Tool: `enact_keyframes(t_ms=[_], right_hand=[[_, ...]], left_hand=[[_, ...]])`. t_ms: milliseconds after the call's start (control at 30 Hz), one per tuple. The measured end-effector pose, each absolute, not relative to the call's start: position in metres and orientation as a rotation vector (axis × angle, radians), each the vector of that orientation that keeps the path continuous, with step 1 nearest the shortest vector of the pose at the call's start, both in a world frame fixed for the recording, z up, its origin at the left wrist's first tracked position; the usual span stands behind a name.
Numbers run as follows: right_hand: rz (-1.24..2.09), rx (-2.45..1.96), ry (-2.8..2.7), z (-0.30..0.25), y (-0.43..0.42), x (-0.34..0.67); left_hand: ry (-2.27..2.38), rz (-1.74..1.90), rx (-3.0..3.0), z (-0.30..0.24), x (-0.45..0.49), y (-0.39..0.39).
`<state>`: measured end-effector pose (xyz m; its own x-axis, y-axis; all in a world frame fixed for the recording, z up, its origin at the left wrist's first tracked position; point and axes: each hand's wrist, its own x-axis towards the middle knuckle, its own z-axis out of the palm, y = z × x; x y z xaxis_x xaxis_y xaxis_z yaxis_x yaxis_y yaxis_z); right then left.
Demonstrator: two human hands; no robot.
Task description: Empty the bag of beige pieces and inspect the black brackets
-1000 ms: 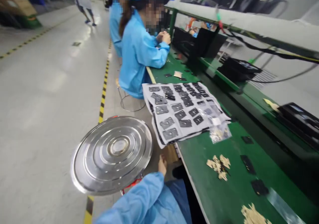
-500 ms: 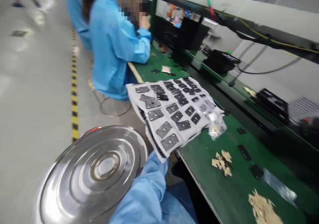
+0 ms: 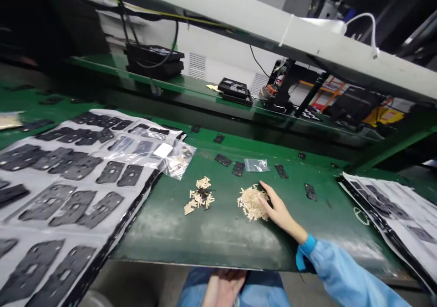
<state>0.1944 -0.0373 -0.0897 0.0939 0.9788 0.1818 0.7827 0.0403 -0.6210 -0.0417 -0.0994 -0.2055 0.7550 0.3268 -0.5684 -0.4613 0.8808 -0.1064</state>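
My right hand (image 3: 280,212) reaches over the green workbench with fingers stretched out. Its fingertips touch the right side of a heap of small beige strips (image 3: 251,202). Below the bench's front edge, my left hand (image 3: 225,288) lies palm up over my lap. Its palm looks bare and its fingers are loosely apart, their tips partly hidden by the edge. Left of the heap is a smaller cluster of beige pieces (image 3: 196,200) with some dark bits among them. Behind the heap lie a small clear plastic bag (image 3: 256,165) and several flat black parts (image 3: 238,168).
A white pocketed sheet (image 3: 139,198) of black plates covers the bench's left side, with a clear bag of pieces (image 3: 179,159) on its edge. A similar sheet (image 3: 385,234) lies at right. A shelf with black trays (image 3: 235,88) and a pale overhead beam (image 3: 239,13) run behind.
The view has swung right, from the aisle, a blue-clad co-worker and a round metal stool to the bench front. My right hand now shows at the beige heap; my left palm shows below the edge.
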Motion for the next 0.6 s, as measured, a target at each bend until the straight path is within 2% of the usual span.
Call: enact_keyframes(t_ms=[233,400,600], right_hand=[[0.658,-1.484,-1.962,-0.079,0.000,0.184],[0.763,-1.263,-2.084,-0.073,-0.014,0.167],[0.817,-1.169,-2.118,-0.068,-0.052,0.134]], left_hand=[[-0.008,0.042,0.212,-0.176,-0.010,-0.094],[-0.042,0.047,0.306,-0.147,-0.014,-0.081],[0.026,0.063,0.269,-0.140,-0.015,-0.086]])
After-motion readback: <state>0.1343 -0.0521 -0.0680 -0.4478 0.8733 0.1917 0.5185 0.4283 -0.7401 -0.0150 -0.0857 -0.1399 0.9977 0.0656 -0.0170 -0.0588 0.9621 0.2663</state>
